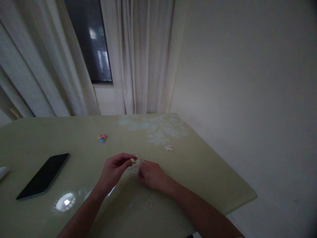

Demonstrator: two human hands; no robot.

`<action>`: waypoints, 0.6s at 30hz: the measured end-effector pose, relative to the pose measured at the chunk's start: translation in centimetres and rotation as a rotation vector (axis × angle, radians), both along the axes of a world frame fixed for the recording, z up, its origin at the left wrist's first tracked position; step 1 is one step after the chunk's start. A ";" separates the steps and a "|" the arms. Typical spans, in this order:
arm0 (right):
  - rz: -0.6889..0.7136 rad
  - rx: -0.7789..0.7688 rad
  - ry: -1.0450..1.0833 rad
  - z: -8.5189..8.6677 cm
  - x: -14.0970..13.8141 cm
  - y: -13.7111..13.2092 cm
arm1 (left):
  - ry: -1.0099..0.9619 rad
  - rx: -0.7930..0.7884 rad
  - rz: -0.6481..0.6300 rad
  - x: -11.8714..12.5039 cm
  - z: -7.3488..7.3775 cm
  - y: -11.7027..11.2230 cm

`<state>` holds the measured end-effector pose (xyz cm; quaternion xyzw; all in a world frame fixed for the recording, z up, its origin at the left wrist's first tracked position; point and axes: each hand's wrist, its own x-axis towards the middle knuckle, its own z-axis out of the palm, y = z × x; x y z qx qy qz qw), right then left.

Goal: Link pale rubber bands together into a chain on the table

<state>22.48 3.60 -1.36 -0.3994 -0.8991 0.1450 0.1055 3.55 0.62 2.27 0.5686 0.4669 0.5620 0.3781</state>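
Over the middle of the table, my left hand [114, 168] pinches a small pale yellow piece [133, 161] between thumb and fingertips; its kind is too small to make out. Just to the right, my right hand [150, 173] is closed with its fingers curled in, close to the yellow piece. Whatever those fingers hold is hidden. Between and below the hands lie several thin, pale ring-like shapes [133, 175], hard to see against the tabletop. One more pale ring [149, 204] lies nearer to me.
The pale green table [210, 175] has a glossy top. A small multicoloured pile [102, 138] lies beyond my left hand, a small white cluster [168, 148] beyond my right. A dark tablet [44, 175] lies at left, beside a white object [3, 172]. Curtains [146, 59] hang behind.
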 end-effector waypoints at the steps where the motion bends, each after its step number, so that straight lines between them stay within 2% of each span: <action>1: 0.017 -0.010 0.035 -0.1 0.2 0.1 | 0.003 0.002 -0.009 0.0 -0.1 0.0; 3: 0.029 -0.080 0.161 -0.1 0.8 0.6 | 0.006 0.006 -0.019 -0.2 -0.2 0.1; 8: -0.034 -0.498 0.684 0.8 2.3 1.6 | 0.054 -0.009 -0.077 -0.2 -0.7 0.1; 10: -0.025 -0.584 0.835 1.1 2.5 1.6 | 0.087 -0.010 -0.129 0.0 -0.9 0.0; 15: 0.041 -0.675 0.935 1.5 2.0 0.5 | 0.046 -0.043 -0.175 1.2 -1.2 -0.6; 18: 0.014 -0.690 0.942 1.6 1.8 0.1 | -0.013 -0.052 -0.169 1.6 -1.2 -0.8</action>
